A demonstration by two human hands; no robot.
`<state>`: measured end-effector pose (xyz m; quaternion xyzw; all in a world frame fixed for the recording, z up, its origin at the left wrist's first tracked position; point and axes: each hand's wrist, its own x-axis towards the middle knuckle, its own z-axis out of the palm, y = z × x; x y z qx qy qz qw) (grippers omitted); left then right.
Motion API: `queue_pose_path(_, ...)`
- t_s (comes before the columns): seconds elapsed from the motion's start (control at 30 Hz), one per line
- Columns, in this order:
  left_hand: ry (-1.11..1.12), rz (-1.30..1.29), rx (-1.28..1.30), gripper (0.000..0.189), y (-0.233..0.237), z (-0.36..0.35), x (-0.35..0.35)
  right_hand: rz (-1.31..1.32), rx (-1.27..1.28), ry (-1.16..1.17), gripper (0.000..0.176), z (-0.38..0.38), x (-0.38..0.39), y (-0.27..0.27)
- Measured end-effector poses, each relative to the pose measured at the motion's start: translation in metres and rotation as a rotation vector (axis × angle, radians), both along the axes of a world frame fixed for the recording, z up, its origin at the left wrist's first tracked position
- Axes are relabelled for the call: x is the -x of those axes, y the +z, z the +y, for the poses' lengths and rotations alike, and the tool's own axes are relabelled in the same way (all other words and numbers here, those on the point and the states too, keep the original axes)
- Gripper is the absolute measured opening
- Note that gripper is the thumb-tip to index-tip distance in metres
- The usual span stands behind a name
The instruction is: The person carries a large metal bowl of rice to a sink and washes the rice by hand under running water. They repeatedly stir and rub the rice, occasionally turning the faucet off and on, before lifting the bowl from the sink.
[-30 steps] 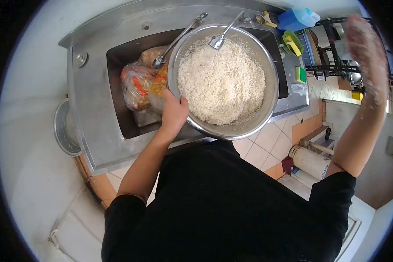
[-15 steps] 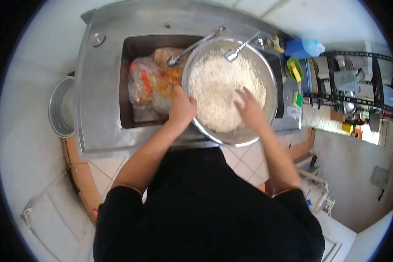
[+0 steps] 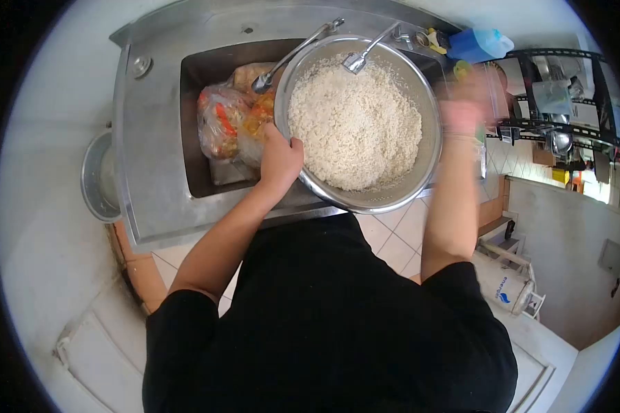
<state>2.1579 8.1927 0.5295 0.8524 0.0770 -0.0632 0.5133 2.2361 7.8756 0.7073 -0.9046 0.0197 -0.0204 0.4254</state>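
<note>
A large metal colander [image 3: 430,148], its wall finely dotted, rests across the sink and holds a heap of white rice [image 3: 355,127]. My left hand [image 3: 282,158] is closed on the colander's left rim, thumb toward the rice. Off the colander's right side, my right hand [image 3: 468,103] is smeared by motion, so its fingers cannot be made out. It hides much of the items at the sink's right end. Two metal faucets show: one faucet [image 3: 355,63] reaches over the rice, and another faucet [image 3: 262,82] points into the left basin.
Clear plastic bags [image 3: 224,124] with red and orange contents lie in the sink basin [image 3: 191,165]. A jug of blue liquid [image 3: 475,45] stands at the back right. Dark shelving [image 3: 558,124] holds kitchenware at right. A metal pot [image 3: 100,175] sits left of the counter.
My right hand has left the rice and swung right, past the colander's rim. My left hand keeps its hold on the rim. The view has shifted slightly.
</note>
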Motion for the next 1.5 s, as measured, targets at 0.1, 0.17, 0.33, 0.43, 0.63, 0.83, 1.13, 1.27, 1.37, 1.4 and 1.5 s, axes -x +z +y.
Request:
queue_pose_path(0.1, -0.023, -0.099, 0.028, 0.041, -0.003, 0.005, -0.001, -0.449, 0.744, 0.521, 0.026, 0.025, 0.036, -0.153)
queue_pose_path(0.17, -0.003, -0.136, 0.057, 0.041, -0.002, 0.006, -0.013, -0.119, 0.373, 0.326, 0.030, 0.032, 0.049, -0.112)
queue_pose_path(0.33, -0.107, -0.037, -0.011, 0.052, 0.012, 0.012, -0.028, 0.242, 0.184, -0.204, 0.043, -0.015, 0.083, -0.114)
queue_pose_path(0.43, -0.106, -0.046, -0.003, 0.060, -0.003, 0.012, -0.072, 0.343, 0.393, -0.667, 0.058, -0.037, 0.108, -0.198)
queue_pose_path(0.63, -0.289, 0.063, -0.173, 0.070, 0.029, 0.001, -0.122, 0.057, 0.189, -1.134, 0.070, 0.015, 0.085, -0.247)
queue_pose_path(0.83, -0.266, -0.006, -0.115, 0.072, 0.013, 0.005, -0.099, -0.088, 0.351, -0.949, 0.060, -0.018, 0.018, -0.263)
queue_pose_path(1.13, -0.212, -0.043, -0.103, 0.071, 0.006, 0.000, -0.088, 0.205, 0.105, -0.145, 0.061, 0.019, -0.059, -0.206)
queue_pose_path(1.27, -0.107, -0.148, -0.065, 0.068, -0.013, 0.001, -0.073, 0.136, 0.262, 0.262, 0.063, 0.053, -0.006, -0.216)
queue_pose_path(1.37, -0.012, -0.117, 0.071, 0.067, -0.019, 0.000, -0.055, 0.161, 0.286, 0.127, 0.066, 0.058, 0.069, -0.196)
queue_pose_path(1.4, 0.005, -0.107, 0.084, 0.066, -0.016, -0.001, -0.048, 0.221, 0.261, 0.027, 0.068, 0.053, 0.091, -0.189)
queue_pose_path(1.5, 0.050, -0.059, 0.111, 0.067, 0.008, -0.011, -0.030, 0.446, 0.285, -0.672, 0.074, 0.035, 0.136, -0.209)
